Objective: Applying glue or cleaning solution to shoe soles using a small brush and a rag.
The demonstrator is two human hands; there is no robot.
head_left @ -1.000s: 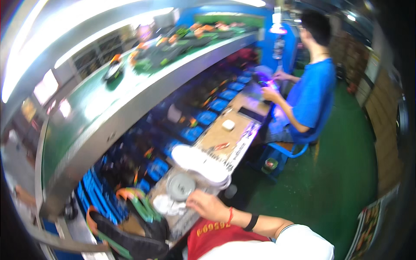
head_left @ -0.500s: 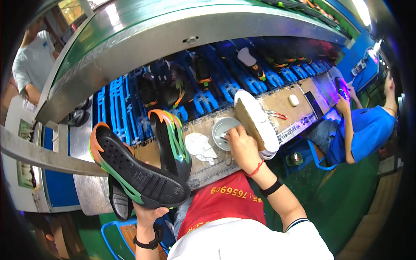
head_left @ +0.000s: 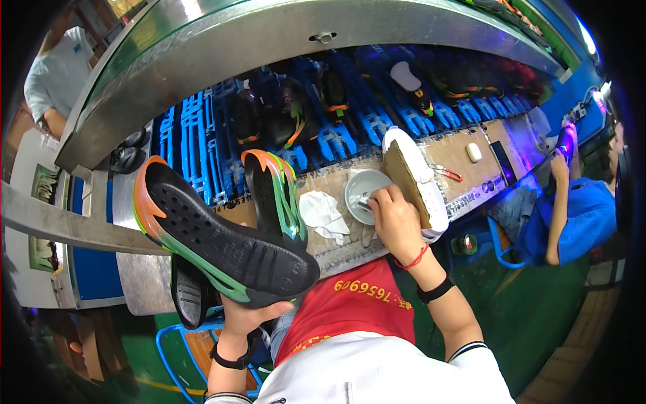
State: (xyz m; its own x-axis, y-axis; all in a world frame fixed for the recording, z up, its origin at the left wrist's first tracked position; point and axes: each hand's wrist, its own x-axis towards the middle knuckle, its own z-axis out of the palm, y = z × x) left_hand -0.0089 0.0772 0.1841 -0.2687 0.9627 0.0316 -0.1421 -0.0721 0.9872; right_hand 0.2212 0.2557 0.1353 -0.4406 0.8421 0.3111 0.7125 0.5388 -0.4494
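My left hand [head_left: 250,314] grips a shoe sole [head_left: 215,246] from below, its black top tilted toward me and its sidewall fading from orange to green. Behind it another orange-and-green sole [head_left: 274,195] stands tilted, and a dark sole [head_left: 187,293] shows underneath; whether my hand also holds that one is unclear. My right hand [head_left: 398,225] is pinched over the near right rim of a grey bowl [head_left: 356,180]. A small thin light piece sticks out from its fingers into the bowl; its kind cannot be made out. A crumpled white cloth [head_left: 323,215] lies left of the bowl.
Right of the bowl sit a white shoe-shaped block [head_left: 431,195] with cardboard, red-handled tools [head_left: 449,173], a white oval piece [head_left: 474,153] and a dark flat slab [head_left: 502,163]. Beyond runs a blue rack [head_left: 336,141] with soles under a metal frame [head_left: 202,77]. A co-worker in blue [head_left: 582,219] sits right.
The view has shifted slightly, so the bench appears lower and further right. The held sole now spans more of the picture. My right hand stays pinched at the bowl.
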